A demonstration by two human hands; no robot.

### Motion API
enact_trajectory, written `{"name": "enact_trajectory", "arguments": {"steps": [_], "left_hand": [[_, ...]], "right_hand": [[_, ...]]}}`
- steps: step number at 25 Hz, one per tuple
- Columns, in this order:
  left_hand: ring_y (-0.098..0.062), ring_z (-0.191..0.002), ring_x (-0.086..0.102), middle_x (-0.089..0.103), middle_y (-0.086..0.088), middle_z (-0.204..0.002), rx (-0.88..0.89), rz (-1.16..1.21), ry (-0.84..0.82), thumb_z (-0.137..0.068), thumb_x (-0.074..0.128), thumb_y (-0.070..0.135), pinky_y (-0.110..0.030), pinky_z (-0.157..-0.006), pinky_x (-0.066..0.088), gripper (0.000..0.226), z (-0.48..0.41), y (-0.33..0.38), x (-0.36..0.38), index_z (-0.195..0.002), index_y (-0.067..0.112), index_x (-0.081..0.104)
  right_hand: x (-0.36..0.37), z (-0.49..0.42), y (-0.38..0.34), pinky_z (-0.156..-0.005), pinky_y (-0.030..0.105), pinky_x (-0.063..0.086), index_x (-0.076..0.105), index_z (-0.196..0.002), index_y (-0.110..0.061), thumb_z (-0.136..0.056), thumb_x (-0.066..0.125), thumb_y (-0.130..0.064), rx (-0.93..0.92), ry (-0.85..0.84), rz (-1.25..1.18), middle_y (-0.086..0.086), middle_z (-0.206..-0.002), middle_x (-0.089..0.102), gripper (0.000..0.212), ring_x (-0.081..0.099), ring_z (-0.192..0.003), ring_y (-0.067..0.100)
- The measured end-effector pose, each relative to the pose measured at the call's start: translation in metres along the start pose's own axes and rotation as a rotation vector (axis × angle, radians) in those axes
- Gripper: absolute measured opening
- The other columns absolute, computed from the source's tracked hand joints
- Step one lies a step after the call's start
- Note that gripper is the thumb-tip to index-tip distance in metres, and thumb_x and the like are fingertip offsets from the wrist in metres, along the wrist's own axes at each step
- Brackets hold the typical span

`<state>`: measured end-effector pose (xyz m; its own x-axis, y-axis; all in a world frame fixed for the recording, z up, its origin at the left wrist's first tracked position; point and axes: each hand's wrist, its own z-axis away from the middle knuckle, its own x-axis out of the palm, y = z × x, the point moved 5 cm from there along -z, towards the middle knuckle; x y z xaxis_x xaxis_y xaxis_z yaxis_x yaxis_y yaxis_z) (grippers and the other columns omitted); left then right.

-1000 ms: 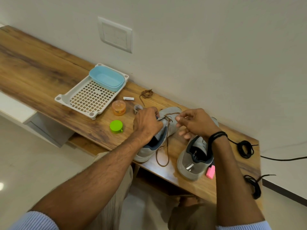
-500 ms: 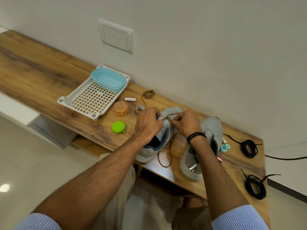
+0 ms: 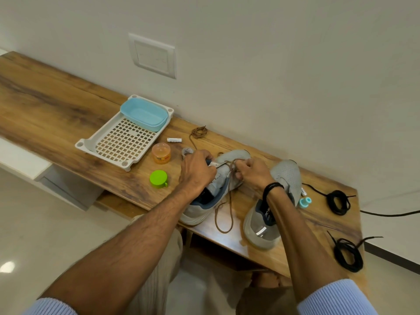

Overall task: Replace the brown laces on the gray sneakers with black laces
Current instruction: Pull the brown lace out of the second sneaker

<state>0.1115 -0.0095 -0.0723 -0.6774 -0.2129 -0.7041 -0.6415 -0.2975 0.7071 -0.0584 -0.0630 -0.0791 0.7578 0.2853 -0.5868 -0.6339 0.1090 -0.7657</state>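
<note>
Two gray sneakers stand on the wooden shelf point(image 3: 56, 110). My left hand point(image 3: 196, 171) grips the tongue of the left sneaker point(image 3: 218, 178). My right hand point(image 3: 252, 171) pinches the brown lace point(image 3: 228, 208) at the sneaker's eyelets; the lace's loose ends trail toward the shelf's front edge. The right sneaker point(image 3: 284, 178) stands beside it without a lace, partly behind my right forearm. A coiled brown lace point(image 3: 200, 131) lies by the wall. Two coiled black laces point(image 3: 338, 202) point(image 3: 347, 254) lie at the right end of the shelf.
A white perforated tray point(image 3: 122, 142) holding a blue tub point(image 3: 145, 114) sits at the left. Near it are an orange jar point(image 3: 161, 153), a green lid point(image 3: 158, 177), a small white tube point(image 3: 174, 140) and a turquoise spool point(image 3: 305, 202). A black cable point(image 3: 391, 213) runs off to the right.
My right hand has drawn in from above the right sneaker to the left sneaker's eyelets and closed on the brown lace. The left hand stays on the tongue.
</note>
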Motion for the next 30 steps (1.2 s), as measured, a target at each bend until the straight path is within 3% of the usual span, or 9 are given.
{"name": "enact_trajectory", "arguments": {"steps": [5, 8, 11, 15, 19, 22, 25, 28, 30], "left_hand": [[-0.018, -0.093, 0.065, 0.073, -0.001, -0.098, 0.003, 0.001, 0.009, -0.076, 0.065, 0.011, -0.024, -0.068, 0.044, 0.028, 0.003, 0.003, -0.001, -0.101, 0.019, 0.075], [-0.019, -0.092, 0.065, 0.073, -0.001, -0.097, 0.003, -0.011, 0.013, -0.075, 0.064, 0.01, -0.024, -0.068, 0.045, 0.029, 0.004, 0.003, -0.004, -0.1, 0.019, 0.075], [-0.018, -0.09, 0.065, 0.073, -0.002, -0.097, 0.02, -0.023, 0.016, -0.077, 0.064, 0.008, -0.025, -0.07, 0.049, 0.03, 0.006, 0.008, -0.001, -0.103, 0.019, 0.075], [-0.023, -0.092, 0.065, 0.073, -0.005, -0.098, 0.01, -0.051, 0.049, -0.078, 0.062, 0.007, -0.032, -0.073, 0.055, 0.032, 0.005, 0.008, -0.005, -0.104, 0.019, 0.075], [-0.026, -0.087, 0.065, 0.071, -0.01, -0.095, 0.03, -0.045, 0.077, -0.078, 0.061, 0.004, -0.038, -0.072, 0.057, 0.029, 0.011, 0.011, -0.012, -0.101, 0.015, 0.075], [-0.026, -0.094, 0.064, 0.072, -0.01, -0.097, 0.046, -0.062, 0.105, -0.079, 0.06, 0.004, -0.038, -0.078, 0.055, 0.029, 0.01, 0.012, -0.017, -0.102, 0.012, 0.075], [-0.024, -0.088, 0.064, 0.073, -0.008, -0.092, 0.073, -0.062, 0.107, -0.079, 0.06, 0.004, -0.035, -0.075, 0.053, 0.025, 0.011, 0.014, -0.016, -0.097, 0.011, 0.076], [-0.023, -0.086, 0.064, 0.073, -0.007, -0.089, 0.061, -0.077, 0.115, -0.079, 0.059, 0.005, -0.035, -0.072, 0.052, 0.023, 0.01, 0.013, -0.016, -0.093, 0.012, 0.076], [-0.024, -0.08, 0.063, 0.072, -0.006, -0.081, 0.058, -0.08, 0.15, -0.078, 0.056, 0.005, -0.033, -0.066, 0.048, 0.02, 0.009, 0.013, -0.017, -0.084, 0.012, 0.074]], "right_hand": [[-0.005, 0.007, -0.014, -0.056, 0.03, 0.04, 0.059, -0.079, -0.005, -0.083, 0.063, -0.022, -0.125, 0.173, 0.183, -0.001, -0.065, 0.056, 0.018, 0.049, -0.06, 0.015], [-0.007, 0.003, -0.007, -0.048, 0.026, 0.04, 0.064, -0.068, -0.005, -0.09, 0.06, -0.02, 0.055, -0.007, -0.135, 0.004, -0.057, 0.056, 0.027, 0.046, -0.05, 0.014], [-0.008, 0.013, -0.006, -0.046, 0.024, 0.034, 0.064, -0.088, -0.015, -0.091, 0.065, -0.025, 0.289, -0.132, -0.477, 0.001, -0.061, 0.055, 0.011, 0.042, -0.048, 0.012], [-0.013, 0.016, -0.016, -0.065, 0.028, 0.045, 0.056, -0.096, -0.017, -0.095, 0.058, -0.017, 0.205, -0.158, -0.707, 0.004, -0.074, 0.064, 0.002, 0.06, -0.065, 0.016], [-0.013, 0.02, -0.017, -0.06, 0.03, 0.044, 0.047, -0.104, -0.016, -0.096, 0.049, -0.011, 0.255, -0.174, -0.874, 0.003, -0.067, 0.056, 0.01, 0.047, -0.047, 0.013], [-0.016, 0.02, -0.017, -0.074, 0.036, 0.056, 0.047, -0.111, -0.013, -0.096, 0.043, -0.011, 0.316, -0.179, -1.037, 0.011, -0.072, 0.06, 0.016, 0.051, -0.054, 0.017], [-0.021, 0.021, -0.02, -0.058, 0.033, 0.058, 0.046, -0.117, -0.01, -0.097, 0.043, -0.015, 0.346, -0.202, -1.164, 0.017, -0.069, 0.061, 0.02, 0.05, -0.062, 0.019], [-0.024, 0.026, -0.026, -0.072, 0.038, 0.061, 0.051, -0.116, -0.01, -0.099, 0.04, -0.017, 0.286, -0.257, -1.074, 0.019, -0.083, 0.066, 0.021, 0.059, -0.063, 0.02], [-0.025, 0.028, -0.027, -0.058, 0.026, 0.058, 0.052, -0.115, -0.009, -0.098, 0.039, -0.013, 0.303, -0.294, -1.177, 0.023, -0.086, 0.064, 0.022, 0.054, -0.056, 0.016]]}}
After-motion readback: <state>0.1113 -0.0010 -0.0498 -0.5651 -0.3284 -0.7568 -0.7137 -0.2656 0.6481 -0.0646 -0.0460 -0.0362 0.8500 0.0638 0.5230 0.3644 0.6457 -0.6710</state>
